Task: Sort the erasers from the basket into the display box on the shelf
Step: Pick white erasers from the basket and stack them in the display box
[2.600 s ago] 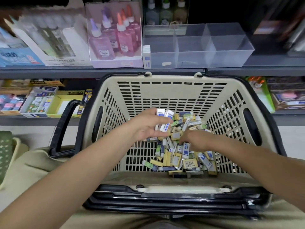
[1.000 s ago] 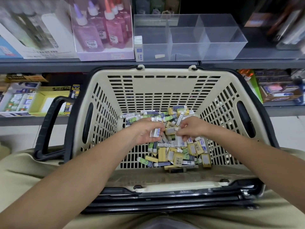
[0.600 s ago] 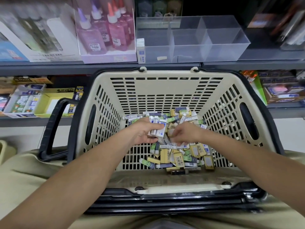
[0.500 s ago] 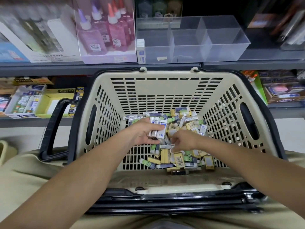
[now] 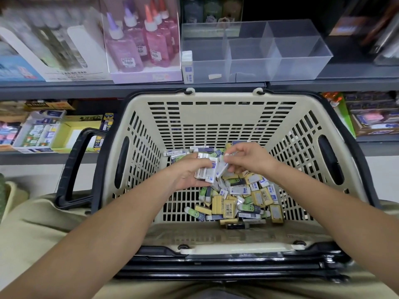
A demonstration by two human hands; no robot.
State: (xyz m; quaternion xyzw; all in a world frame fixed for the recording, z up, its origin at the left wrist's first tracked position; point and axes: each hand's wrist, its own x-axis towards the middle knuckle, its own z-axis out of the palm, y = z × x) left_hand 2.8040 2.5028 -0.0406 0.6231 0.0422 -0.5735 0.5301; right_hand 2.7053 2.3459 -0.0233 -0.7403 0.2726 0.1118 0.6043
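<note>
Both hands are inside the beige basket (image 5: 216, 117), above the far part of the pile of erasers (image 5: 239, 197) on its floor. The left hand (image 5: 187, 175) has its fingers (image 5: 194, 183) and thumb curled round a small bundle (image 5: 205, 173) of white-and-blue erasers, gripping them side by side. The right hand (image 5: 250, 158) is just to the right of it, thumb and forefinger pinching a single eraser (image 5: 222, 169), white, which tilts down and touches the bundle; its other fingers are loosely curled. The loose pile mixes white, yellow and green sleeves and lies mostly toward the near right of the basket floor. On the shelf (image 5: 129, 88) beyond the far rim stands the clear display box (image 5: 291, 50), split into three compartments. An upright eraser (image 5: 187, 66) stands at its left end; whether inside the wall or just outside I cannot tell. Left of the box sit pink and purple bottles (image 5: 138, 44) in a carton
</note>
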